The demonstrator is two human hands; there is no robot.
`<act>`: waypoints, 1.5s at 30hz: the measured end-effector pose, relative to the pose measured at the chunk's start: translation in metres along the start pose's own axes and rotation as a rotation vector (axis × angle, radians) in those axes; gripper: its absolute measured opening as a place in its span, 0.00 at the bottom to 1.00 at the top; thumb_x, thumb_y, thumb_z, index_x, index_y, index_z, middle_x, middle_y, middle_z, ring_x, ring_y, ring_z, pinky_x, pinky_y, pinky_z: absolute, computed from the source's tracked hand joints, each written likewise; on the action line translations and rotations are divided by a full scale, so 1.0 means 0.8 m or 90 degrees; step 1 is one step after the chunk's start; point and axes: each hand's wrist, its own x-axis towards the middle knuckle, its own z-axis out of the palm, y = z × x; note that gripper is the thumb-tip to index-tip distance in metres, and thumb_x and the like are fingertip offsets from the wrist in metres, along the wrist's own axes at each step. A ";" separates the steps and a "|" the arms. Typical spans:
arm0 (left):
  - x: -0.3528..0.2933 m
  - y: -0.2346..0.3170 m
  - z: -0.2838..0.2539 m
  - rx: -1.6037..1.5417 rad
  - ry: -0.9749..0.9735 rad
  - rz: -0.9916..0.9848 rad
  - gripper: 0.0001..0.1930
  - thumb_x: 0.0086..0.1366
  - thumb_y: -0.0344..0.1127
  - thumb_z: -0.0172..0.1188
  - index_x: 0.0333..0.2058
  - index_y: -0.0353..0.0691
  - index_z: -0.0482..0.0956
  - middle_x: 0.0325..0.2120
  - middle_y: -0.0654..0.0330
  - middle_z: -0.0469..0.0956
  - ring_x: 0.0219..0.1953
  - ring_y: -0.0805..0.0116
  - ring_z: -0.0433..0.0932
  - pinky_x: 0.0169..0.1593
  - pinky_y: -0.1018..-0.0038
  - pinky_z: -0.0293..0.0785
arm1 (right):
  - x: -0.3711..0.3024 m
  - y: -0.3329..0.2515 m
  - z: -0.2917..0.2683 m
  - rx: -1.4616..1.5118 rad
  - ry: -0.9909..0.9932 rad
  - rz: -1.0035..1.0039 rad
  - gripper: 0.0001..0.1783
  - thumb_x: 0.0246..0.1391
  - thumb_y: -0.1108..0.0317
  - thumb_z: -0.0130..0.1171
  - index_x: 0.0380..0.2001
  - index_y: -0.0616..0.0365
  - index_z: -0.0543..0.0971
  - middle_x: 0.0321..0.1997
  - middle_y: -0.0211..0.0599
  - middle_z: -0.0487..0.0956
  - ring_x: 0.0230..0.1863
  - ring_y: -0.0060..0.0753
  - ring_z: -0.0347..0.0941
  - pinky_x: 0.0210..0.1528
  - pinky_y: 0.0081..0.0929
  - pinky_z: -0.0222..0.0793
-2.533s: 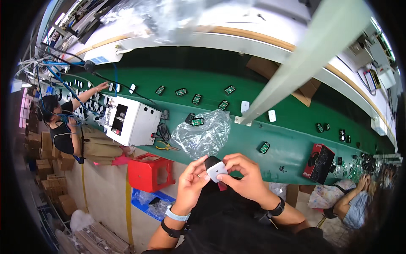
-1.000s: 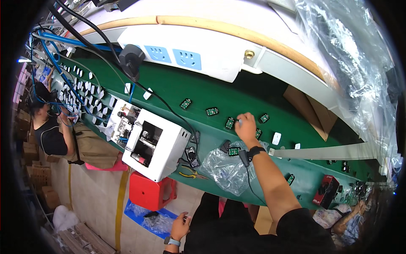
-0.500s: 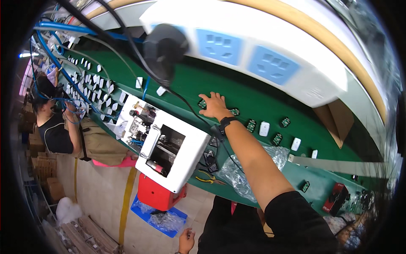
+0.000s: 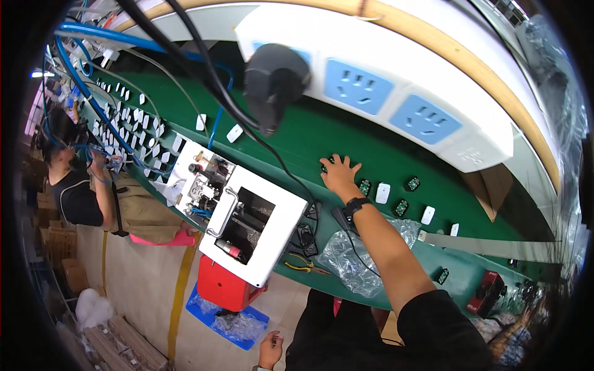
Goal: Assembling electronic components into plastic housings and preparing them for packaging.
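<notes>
My right hand [image 4: 339, 174], with a black watch on its wrist, lies palm down on the green bench, fingers spread. A small dark circuit board [image 4: 324, 166] shows partly beside its thumb and index finger; anything under the palm is hidden. To its right lie more green-black circuit boards [image 4: 401, 207] and several white plastic casings [image 4: 383, 193]. My left hand [image 4: 270, 350] hangs low near the bottom edge, beside the blue tray, fingers loosely bent and nothing visible in them.
A white machine [image 4: 281, 213] stands left of my right arm. Clear plastic bags [image 4: 356, 263] and yellow-handled pliers [image 4: 303, 264] lie near the bench edge. A white power strip [image 4: 402, 99] and black cables hang above. A person [image 4: 80, 179] sits at the left by many white pieces.
My right hand has slid to the right along the bench, and the leftmost board has left its earlier spot and now shows beside the fingers. My left hand stays low.
</notes>
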 end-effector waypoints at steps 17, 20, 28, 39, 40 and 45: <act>-0.031 0.013 -0.019 0.052 0.040 0.014 0.16 0.64 0.37 0.62 0.47 0.36 0.79 0.32 0.50 0.83 0.34 0.61 0.84 0.40 0.68 0.78 | -0.068 0.019 0.029 -0.033 0.102 -0.168 0.30 0.64 0.48 0.52 0.69 0.25 0.62 0.72 0.38 0.60 0.65 0.52 0.61 0.57 0.61 0.62; -0.036 0.000 -0.017 0.060 0.047 0.012 0.16 0.64 0.38 0.63 0.47 0.36 0.79 0.32 0.50 0.83 0.34 0.61 0.84 0.40 0.68 0.78 | -0.063 0.025 0.028 -0.044 0.121 -0.229 0.30 0.63 0.47 0.53 0.68 0.29 0.64 0.68 0.41 0.64 0.61 0.51 0.63 0.56 0.57 0.63; -0.036 -0.011 -0.005 0.059 0.045 0.002 0.16 0.64 0.38 0.63 0.47 0.35 0.79 0.31 0.50 0.83 0.34 0.60 0.84 0.40 0.68 0.78 | -0.136 0.014 0.045 -0.093 0.029 -0.311 0.33 0.62 0.47 0.54 0.69 0.30 0.62 0.69 0.43 0.63 0.62 0.51 0.61 0.59 0.56 0.60; -0.015 0.013 -0.006 0.030 0.014 -0.001 0.16 0.64 0.38 0.63 0.48 0.35 0.79 0.30 0.51 0.83 0.32 0.62 0.82 0.38 0.69 0.78 | -0.119 0.080 -0.011 0.296 0.365 0.119 0.29 0.51 0.51 0.65 0.47 0.63 0.73 0.51 0.47 0.73 0.54 0.54 0.68 0.57 0.47 0.64; -0.015 0.014 -0.007 0.034 0.016 -0.005 0.16 0.64 0.37 0.63 0.48 0.35 0.79 0.30 0.51 0.83 0.32 0.62 0.82 0.38 0.69 0.78 | -0.116 0.085 -0.010 0.229 0.303 0.146 0.29 0.50 0.51 0.67 0.46 0.63 0.73 0.50 0.48 0.73 0.53 0.54 0.69 0.56 0.46 0.66; -0.012 0.027 -0.015 0.047 0.009 -0.009 0.16 0.65 0.37 0.63 0.48 0.35 0.79 0.31 0.51 0.83 0.33 0.62 0.83 0.38 0.69 0.78 | -0.100 0.082 -0.002 0.149 0.150 0.257 0.30 0.47 0.51 0.70 0.44 0.64 0.74 0.47 0.49 0.77 0.48 0.54 0.76 0.52 0.44 0.74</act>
